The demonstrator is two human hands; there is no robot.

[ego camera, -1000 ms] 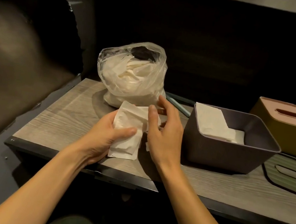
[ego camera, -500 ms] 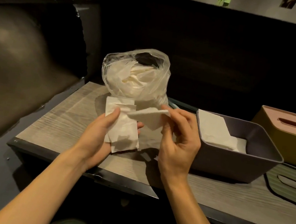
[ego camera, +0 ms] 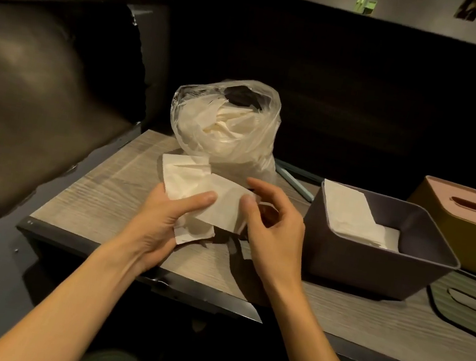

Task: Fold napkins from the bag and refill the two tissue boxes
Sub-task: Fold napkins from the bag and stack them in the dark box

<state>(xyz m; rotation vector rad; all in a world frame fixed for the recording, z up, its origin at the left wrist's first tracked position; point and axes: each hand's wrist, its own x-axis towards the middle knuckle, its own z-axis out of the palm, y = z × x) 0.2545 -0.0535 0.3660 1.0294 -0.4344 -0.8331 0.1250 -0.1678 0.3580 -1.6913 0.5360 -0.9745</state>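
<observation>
A clear plastic bag point(ego camera: 226, 129) full of white napkins stands at the back of the wooden table point(ego camera: 99, 190). In front of it my left hand point(ego camera: 163, 218) holds a white napkin point(ego camera: 187, 179) with the thumb on top. My right hand point(ego camera: 272, 229) pinches a folded flap of napkin point(ego camera: 223, 206) laid across it. To the right stands an open dark box point(ego camera: 372, 262) holding folded napkins point(ego camera: 349, 212). Behind that sits a yellow tissue box with a pink slotted lid point(ego camera: 471, 221).
A green lid point(ego camera: 467, 310) lies flat at the right edge. A pale blue stick point(ego camera: 295, 179) lies behind the dark box. A dark padded seat point(ego camera: 25, 105) rises on the left. The table's front edge point(ego camera: 136, 270) runs near my forearms.
My right hand has brought the folded flap down and leftwards over the napkin in my left hand. Both hands sit slightly closer together.
</observation>
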